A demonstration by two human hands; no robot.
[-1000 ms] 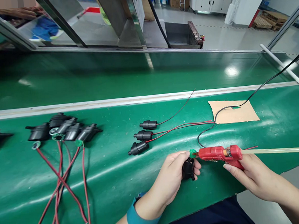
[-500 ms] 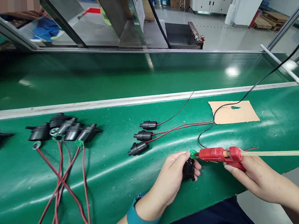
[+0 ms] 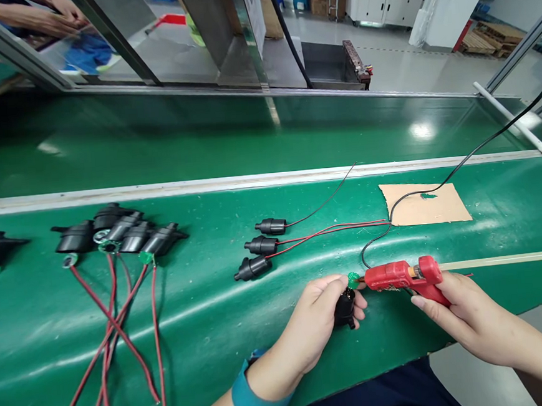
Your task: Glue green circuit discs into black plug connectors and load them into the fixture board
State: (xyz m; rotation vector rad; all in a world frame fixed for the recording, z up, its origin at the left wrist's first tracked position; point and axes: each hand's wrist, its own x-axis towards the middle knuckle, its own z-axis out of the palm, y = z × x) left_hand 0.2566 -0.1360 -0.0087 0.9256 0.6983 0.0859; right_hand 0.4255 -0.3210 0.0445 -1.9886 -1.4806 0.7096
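Left hand: my left hand (image 3: 324,308) is closed round a black housing (image 3: 344,311), thumb uppermost and the fingertips showing past its far side; I wear a teal band (image 3: 262,394) on that forearm.
Right hand: my right hand (image 3: 470,315) is wrapped round the handle of a red glue gun (image 3: 389,276); whether a finger presses the trigger I cannot tell.
Housing: it sits in my grip near the near edge of the bench (image 3: 206,339), with a green piece (image 3: 353,279) at its upper end, just by my thumb tip.
Nozzle: it points left at the green piece; whether the two touch is too small to tell.
Glue stick: a pale stick (image 3: 514,259) runs from the back of the gun towards the right end of the bench.
Small black parts: three (image 3: 261,245) lie beyond my left hand, each with thin wire trailing right.
Cardboard: a tan sheet (image 3: 454,207) lies right of them, short of the white strip (image 3: 180,189); a black cord (image 3: 469,156) crosses it.
Black cluster: several larger black parts (image 3: 164,239) lie together towards the left end; thick red wires (image 3: 158,337) cross from them towards the near edge.
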